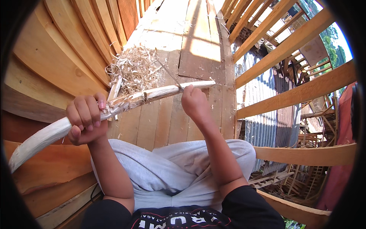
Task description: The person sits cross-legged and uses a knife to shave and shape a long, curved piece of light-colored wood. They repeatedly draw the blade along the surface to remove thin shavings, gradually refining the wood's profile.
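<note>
A long, slightly curved peeled branch (160,92) slants across in front of me, its thick pale end at the lower left and its thin end at the upper right. My left hand (87,117) is closed round it toward the thick end. My right hand (196,103) is closed in a fist near the thin end, with a knife (170,72) in it. The knife's narrow blade points up and left and meets the branch beside the fist; the handle is hidden by my fingers. Brownish rough patches mark the middle of the branch.
A heap of curly wood shavings (135,68) lies on the plank floor (160,122) beyond the branch. A wooden plank wall (49,65) rises at the left. On the right runs an open slatted railing (293,91), with corrugated metal sheets (263,122) below. My crossed legs are close underneath.
</note>
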{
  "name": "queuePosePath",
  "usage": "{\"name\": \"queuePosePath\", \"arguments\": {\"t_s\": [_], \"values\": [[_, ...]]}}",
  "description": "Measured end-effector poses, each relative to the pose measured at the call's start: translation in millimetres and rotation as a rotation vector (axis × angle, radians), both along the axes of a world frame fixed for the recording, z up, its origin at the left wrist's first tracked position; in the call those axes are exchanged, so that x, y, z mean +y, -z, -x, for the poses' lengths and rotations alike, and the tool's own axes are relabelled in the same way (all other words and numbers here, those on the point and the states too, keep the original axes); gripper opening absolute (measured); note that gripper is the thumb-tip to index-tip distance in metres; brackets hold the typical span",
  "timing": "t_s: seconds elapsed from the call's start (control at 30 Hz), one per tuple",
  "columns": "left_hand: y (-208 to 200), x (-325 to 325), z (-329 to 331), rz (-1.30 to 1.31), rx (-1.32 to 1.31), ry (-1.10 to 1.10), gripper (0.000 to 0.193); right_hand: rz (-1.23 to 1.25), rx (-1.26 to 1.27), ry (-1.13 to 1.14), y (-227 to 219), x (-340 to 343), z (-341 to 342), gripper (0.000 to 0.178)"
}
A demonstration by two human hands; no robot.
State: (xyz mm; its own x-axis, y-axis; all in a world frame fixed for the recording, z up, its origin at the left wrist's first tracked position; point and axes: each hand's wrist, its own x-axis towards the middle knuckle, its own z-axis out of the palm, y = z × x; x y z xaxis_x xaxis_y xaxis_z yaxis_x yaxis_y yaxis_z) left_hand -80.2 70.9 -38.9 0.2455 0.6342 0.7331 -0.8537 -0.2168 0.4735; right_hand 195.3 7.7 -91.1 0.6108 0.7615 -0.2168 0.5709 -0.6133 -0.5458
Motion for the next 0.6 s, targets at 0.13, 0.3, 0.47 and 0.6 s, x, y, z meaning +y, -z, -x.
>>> {"name": "queuePosePath", "arguments": {"t_s": [0.13,0.3,0.47,0.6], "values": [[-2.9,1.7,-1.1,-0.031,0.023,0.026,0.024,-0.012,0.062,0.141,65.9,-4.5,-75.1,0.060],[-5.7,6.7,-2.3,-0.099,0.014,0.092,0.030,0.019,0.014,0.088,53.2,-11.3,-75.2,0.060],[-0.9,10.2,7.1,-0.139,0.082,0.143,0.025,0.041,0.032,-0.054,-12.5,-13.7,7.1,0.060],[-9.7,14.2,1.6,-0.218,0.096,0.214,0.023,0.070,0.082,0.094,51.8,-19.1,-89.2,0.058]]}}
